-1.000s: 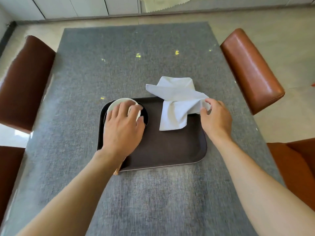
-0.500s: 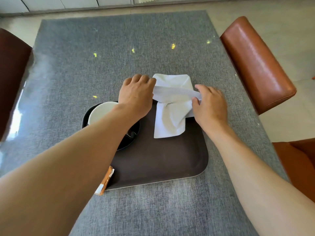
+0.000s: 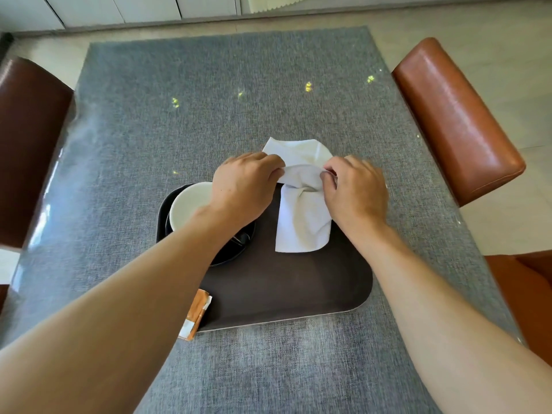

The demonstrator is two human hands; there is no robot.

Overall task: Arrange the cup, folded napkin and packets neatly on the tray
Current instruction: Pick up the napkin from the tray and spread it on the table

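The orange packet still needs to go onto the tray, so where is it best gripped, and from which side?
Probably by its near end, coming from the table side. The orange packet leans slanted against the tray's near left corner, its lower end out on the table and free; the left forearm hides its far side.

A big desk (image 3: 268, 85) with a gray cloth top fills the middle, and small bright spots of light shine on it. Brown chairs (image 3: 454, 115) stand at both sides. The floor (image 3: 493, 55) is pale. White doors, maybe cupboards (image 3: 119, 10), run along the far wall.
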